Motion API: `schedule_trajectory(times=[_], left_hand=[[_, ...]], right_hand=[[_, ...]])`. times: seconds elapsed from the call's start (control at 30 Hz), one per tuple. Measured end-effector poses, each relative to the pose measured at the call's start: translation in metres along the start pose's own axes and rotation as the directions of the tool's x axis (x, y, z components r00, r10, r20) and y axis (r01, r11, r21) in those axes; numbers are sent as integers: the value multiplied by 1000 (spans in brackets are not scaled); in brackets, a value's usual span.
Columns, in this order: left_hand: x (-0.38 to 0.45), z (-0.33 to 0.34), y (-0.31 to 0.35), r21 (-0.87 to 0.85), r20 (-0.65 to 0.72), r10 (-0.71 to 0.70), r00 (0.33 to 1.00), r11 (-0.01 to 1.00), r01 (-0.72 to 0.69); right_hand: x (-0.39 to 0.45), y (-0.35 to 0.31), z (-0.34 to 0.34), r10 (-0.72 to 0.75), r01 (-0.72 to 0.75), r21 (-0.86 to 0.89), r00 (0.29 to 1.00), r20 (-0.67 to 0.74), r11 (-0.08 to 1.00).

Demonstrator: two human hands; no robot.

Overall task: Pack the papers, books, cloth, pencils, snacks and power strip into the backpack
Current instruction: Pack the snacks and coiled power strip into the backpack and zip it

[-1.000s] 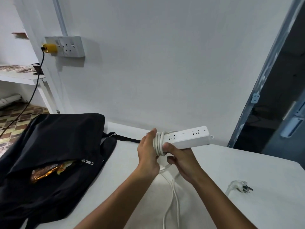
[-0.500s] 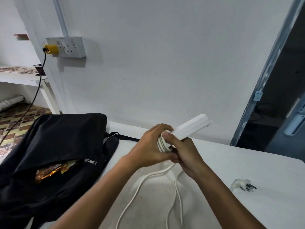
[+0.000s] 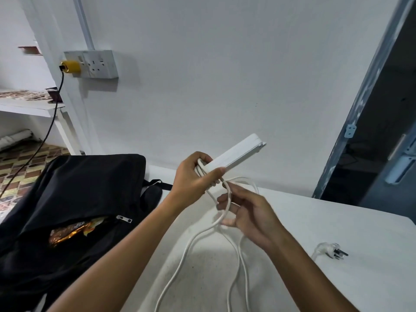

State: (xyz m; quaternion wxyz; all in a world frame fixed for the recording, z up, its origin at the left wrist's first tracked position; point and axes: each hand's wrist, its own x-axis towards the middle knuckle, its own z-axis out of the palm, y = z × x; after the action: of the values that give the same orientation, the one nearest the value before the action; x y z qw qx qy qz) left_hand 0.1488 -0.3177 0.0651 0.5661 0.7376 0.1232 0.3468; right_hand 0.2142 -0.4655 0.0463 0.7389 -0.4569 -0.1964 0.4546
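A white power strip (image 3: 238, 153) is held above the white table (image 3: 337, 226), tilted up to the right, sockets turned away. My left hand (image 3: 193, 176) grips its near end, where a few turns of white cord are wound. My right hand (image 3: 245, 212) sits just below, fingers loosely curled around a loop of the cord (image 3: 227, 199). The rest of the cord hangs down toward me, and its plug (image 3: 333, 250) lies on the table at the right. A black backpack (image 3: 67, 199) lies on the left, a pocket unzipped, showing an orange snack wrapper (image 3: 72, 230).
A white wall stands right behind the table, with a socket box (image 3: 99, 64) holding a yellow plug and a black cable. An open dark doorway (image 3: 382, 131) is at the right. A shelf and patterned floor lie to the left.
My left hand has taken over the wound end of the strip. My right hand has come off it and dropped lower, drawing out a loop of cord. The strip has tilted up.
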Motion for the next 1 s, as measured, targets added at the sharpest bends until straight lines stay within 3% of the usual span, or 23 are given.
schedule_trajectory(times=[0.1,0.17,0.23,0.3,0.37,0.43,0.5,0.63,0.7,0.77,0.87,0.93,1.0], left_hand=[[9,-2,-9,280,-71,152,986,952,-126],[15,-6,-15,508,-49,315,948,825,-248],[23,-17,-25,662,36,412,911,673,-331],[32,-35,-38,764,94,411,907,555,-331],[38,-54,-47,805,146,350,925,501,-317],[36,-63,-53,811,263,330,907,434,-393],[29,-64,-55,777,370,336,866,400,-487],[14,-62,-50,682,443,244,863,532,-501],[3,-59,-44,643,459,224,860,584,-496],[-8,-50,-40,594,479,258,839,609,-526],[-26,-33,-28,498,441,231,867,741,-451],[-34,-25,-20,365,427,177,887,864,-348],[-41,-17,-13,267,413,215,885,900,-344]], right_hand=[[-5,16,8,41,-41,-21,999,35,999],[-8,23,14,45,-40,-87,997,56,995],[-15,27,20,58,-41,-300,997,50,953],[-27,25,26,79,-25,-414,990,115,910],[-38,16,31,91,-20,-372,980,176,928],[-45,0,30,116,-53,-314,976,182,948],[-47,-19,26,140,-66,-444,981,134,894],[-38,-52,12,-163,170,-811,982,94,560],[-28,-66,4,-329,269,-898,932,152,348],[-19,-75,-3,-445,306,-924,877,181,228],[-3,-82,-14,-547,289,-934,827,133,210],[7,-81,-22,-553,257,-930,830,74,262],[15,-75,-31,-506,218,-933,861,46,286]])
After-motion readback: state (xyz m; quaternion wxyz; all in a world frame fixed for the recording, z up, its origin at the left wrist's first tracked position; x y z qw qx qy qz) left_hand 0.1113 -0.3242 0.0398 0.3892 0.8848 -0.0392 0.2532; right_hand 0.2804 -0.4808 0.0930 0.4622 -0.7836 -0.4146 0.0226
